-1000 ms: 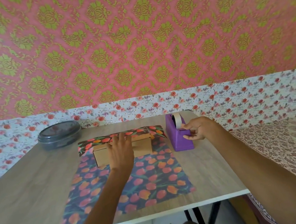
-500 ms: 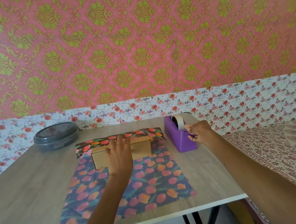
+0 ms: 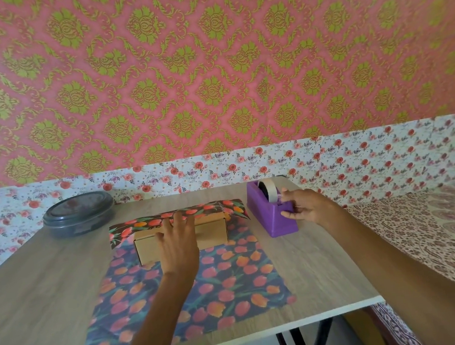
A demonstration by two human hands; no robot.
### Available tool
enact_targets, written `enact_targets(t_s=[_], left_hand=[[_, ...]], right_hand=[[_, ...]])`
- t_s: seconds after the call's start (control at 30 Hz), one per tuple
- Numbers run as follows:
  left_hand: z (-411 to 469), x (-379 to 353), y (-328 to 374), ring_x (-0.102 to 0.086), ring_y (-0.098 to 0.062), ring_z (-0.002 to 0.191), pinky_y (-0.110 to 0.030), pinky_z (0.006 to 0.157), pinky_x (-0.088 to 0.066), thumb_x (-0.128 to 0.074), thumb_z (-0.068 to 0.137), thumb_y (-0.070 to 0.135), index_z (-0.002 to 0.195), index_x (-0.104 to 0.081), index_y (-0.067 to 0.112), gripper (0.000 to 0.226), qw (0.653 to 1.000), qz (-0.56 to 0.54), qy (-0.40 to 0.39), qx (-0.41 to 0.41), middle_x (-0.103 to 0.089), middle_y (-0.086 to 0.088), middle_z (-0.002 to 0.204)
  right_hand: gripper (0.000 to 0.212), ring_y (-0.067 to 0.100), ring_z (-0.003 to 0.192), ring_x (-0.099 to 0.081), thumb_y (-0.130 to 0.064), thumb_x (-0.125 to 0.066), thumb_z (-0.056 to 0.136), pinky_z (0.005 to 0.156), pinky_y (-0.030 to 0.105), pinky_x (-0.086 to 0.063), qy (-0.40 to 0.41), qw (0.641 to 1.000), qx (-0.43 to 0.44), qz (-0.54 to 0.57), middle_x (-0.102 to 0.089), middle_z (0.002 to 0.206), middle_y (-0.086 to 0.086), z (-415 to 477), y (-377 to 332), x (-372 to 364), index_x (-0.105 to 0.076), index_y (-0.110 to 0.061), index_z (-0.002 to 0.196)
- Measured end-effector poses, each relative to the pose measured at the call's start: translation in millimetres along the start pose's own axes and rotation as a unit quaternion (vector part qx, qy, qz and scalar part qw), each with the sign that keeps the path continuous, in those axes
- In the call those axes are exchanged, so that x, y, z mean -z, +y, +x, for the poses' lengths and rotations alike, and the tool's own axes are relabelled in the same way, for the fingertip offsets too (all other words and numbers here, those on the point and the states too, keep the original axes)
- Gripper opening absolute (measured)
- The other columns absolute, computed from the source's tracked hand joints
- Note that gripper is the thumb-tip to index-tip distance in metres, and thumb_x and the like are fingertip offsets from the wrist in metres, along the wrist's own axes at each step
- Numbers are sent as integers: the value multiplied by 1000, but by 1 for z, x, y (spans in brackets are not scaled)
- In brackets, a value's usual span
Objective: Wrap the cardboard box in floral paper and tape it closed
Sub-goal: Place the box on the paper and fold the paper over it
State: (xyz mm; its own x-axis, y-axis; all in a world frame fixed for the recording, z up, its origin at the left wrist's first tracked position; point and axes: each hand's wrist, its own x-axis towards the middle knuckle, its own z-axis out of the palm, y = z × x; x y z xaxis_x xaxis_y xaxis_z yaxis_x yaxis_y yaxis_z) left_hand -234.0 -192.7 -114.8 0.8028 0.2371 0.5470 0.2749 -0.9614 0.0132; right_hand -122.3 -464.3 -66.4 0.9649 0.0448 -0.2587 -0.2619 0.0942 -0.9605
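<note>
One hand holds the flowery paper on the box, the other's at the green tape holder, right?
Nearly. The head view shows the tape holder is purple, not green. Left hand holds paper on box, right hand is at the holder.

On the bench, floral paper is held flat on the cardboard box by the left hand; the purple tape dispenser is gripped by the right hand.

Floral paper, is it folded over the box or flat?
Partly folded: one flap of the floral paper covers the cardboard box top under the left hand; the rest lies flat on the table.
</note>
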Motion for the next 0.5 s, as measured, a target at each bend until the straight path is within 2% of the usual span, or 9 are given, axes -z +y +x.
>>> enact_targets(t_s=[0.1, 0.2, 0.37, 0.5], left_hand=[[-2, -1, 0, -50, -31, 116, -50, 94, -49, -66, 86, 9, 129, -54, 19, 46, 1000, 2, 5, 0, -51, -8, 130], [-2, -1, 0, -50, -31, 115, -49, 94, -49, -64, 87, 9, 130, -54, 19, 46, 1000, 1, 11, -4, -51, -8, 129], [-2, -1, -1, -50, -30, 114, -47, 94, -48, -64, 87, 11, 129, -54, 21, 45, 1000, 1, 9, -3, -51, -7, 127], [-1, -2, 0, -52, -32, 110, -48, 91, -50, -68, 84, 9, 126, -58, 19, 44, 1000, 4, 16, 1, -54, -8, 122]], right_hand=[[8, 22, 103, -62, -13, -68, 92, 78, 35, -60, -7, 1000, 14, 23, -67, 108, 12, -3, 5, 0, -65, -9, 99], [6, 24, 107, -61, -12, -66, 93, 84, 37, -59, -3, 998, 25, 55, -65, 109, 13, -3, 11, -1, -64, -11, 99], [2, 22, 93, -58, -6, -62, 94, 78, 35, -60, 3, 993, 26, 111, -60, 98, 13, -6, 18, 0, -61, -7, 94], [3, 21, 93, -56, -8, -62, 94, 96, 40, -54, -5, 992, 40, 121, -59, 97, 13, -4, 24, 1, -60, -5, 93]])
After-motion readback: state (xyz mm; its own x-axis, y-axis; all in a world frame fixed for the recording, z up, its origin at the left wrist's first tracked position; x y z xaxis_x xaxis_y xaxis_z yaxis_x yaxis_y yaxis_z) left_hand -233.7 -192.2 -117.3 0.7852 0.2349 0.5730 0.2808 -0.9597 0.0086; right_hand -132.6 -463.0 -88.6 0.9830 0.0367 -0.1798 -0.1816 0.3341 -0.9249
